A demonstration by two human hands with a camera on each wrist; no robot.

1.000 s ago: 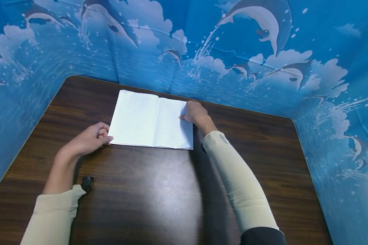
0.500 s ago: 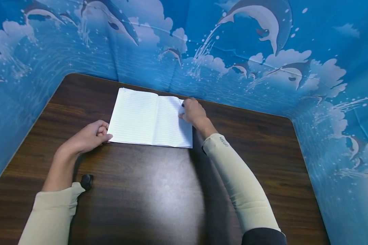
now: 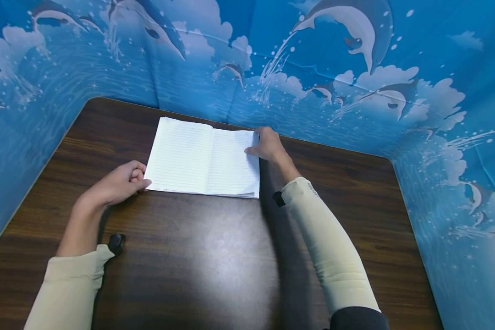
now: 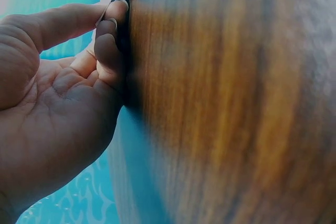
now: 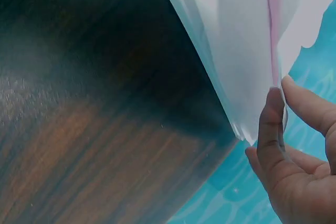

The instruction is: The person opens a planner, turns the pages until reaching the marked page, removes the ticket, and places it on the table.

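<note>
An open notebook (image 3: 179,156) with ruled white pages lies near the table's far edge in the head view. My left hand (image 3: 117,184) pinches its near left corner between thumb and fingers, the other fingers curled below. In the left wrist view, the thumb and fingertips of that hand (image 4: 65,87) meet on the thin paper edge. At the far right corner my right hand (image 3: 270,145) holds a page. The right wrist view shows that page (image 5: 239,40) lifted off the leaves beneath, its edge pinched between thumb and finger of the right hand (image 5: 299,169).
The dark wood-grain table (image 3: 214,256) has a rounded far left corner. A blue dolphin-print curtain (image 3: 272,68) hangs close behind it and along both sides. A small black object (image 3: 117,244) sits at the left sleeve cuff, and another black piece (image 3: 278,199) at the right cuff.
The right hand has shifted slightly right and opened its thumb away from the fingers, at the right page's far corner, where the page edge now lifts. The left hand keeps its hold.
</note>
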